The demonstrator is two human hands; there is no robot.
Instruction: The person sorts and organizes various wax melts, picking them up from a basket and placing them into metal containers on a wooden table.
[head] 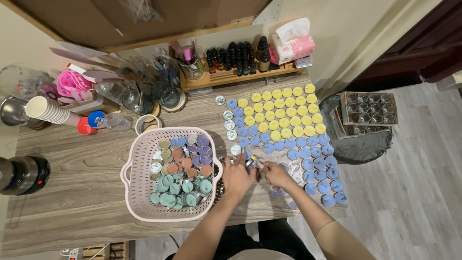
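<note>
Both hands, left hand (237,174) and right hand (276,172), meet just right of the pink basket (139,159), fingers clamped on one small tealight (253,162); placing it calls for a free spot among the blue rows (313,166).

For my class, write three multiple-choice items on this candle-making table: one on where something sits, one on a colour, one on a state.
1. Where is the pink basket?
A. right of the hands
B. left of the hands
C. on the floor

2. What colour are the tealights in the rows nearest the wall?
A. yellow
B. green
C. red

3. What are the left hand and right hand doing?
A. resting flat and apart
B. lifting the basket
C. close together over one small item

Answers: 1 B, the basket stands left of both hands. 2 A, the far rows are yellow, blue ones nearer. 3 C, the fingers meet at a small piece.
</note>
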